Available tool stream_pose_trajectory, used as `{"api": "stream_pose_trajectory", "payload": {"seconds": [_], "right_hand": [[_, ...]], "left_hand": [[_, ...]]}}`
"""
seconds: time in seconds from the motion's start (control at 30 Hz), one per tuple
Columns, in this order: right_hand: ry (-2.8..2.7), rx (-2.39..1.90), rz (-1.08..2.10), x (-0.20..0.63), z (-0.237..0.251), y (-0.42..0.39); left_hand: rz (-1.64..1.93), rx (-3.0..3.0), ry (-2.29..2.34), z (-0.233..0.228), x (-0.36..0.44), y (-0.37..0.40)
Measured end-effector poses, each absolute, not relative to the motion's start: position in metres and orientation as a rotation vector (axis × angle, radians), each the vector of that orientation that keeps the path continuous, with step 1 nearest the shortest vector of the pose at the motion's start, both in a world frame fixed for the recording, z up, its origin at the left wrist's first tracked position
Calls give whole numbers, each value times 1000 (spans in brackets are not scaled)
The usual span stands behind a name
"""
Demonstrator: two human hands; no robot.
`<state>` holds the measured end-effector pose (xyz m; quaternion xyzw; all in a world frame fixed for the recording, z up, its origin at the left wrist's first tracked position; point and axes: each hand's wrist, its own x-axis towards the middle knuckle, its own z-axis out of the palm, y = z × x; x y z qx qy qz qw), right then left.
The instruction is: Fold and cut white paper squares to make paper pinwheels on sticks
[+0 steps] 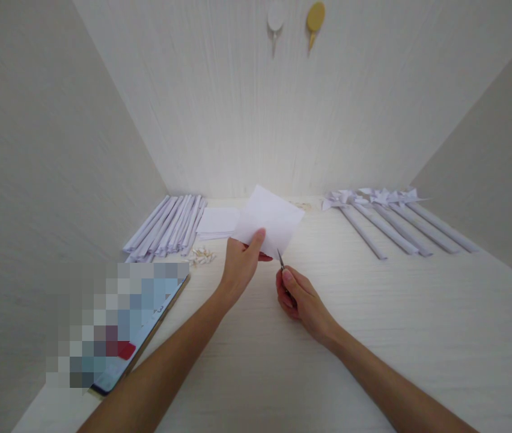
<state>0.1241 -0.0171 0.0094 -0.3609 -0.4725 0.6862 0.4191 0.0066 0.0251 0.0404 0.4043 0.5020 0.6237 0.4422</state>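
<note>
A square sheet of white paper (270, 215) is held up at an angle, pinched by my left hand (243, 257) with the thumb on top and the fingers underneath. My right hand (300, 296) is wrapped round a small pair of scissors (281, 260). Their blades point up and touch or overlap the paper's lower corner; how deep they reach into it I cannot tell. Behind my left hand lies a stack of square white paper (216, 222). Beside the stack is a small heap of short white pieces with tan ends (202, 257).
Rolled white paper sticks (168, 225) are piled at the back left. Several paper pinwheels on sticks (391, 219) lie at the back right. A phone (148, 328), partly blurred out, leans at the left. White and yellow hooks (315, 18) are on the back wall.
</note>
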Motion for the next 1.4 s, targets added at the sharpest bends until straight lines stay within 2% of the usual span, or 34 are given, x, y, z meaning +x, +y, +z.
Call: {"api": "stream_pose_trajectory", "payload": {"seconds": [1.4], "right_hand": [[-1190,-1005,1666,122,13,-18]], "left_hand": [[1565,1114,1309,37,11,22]]}}
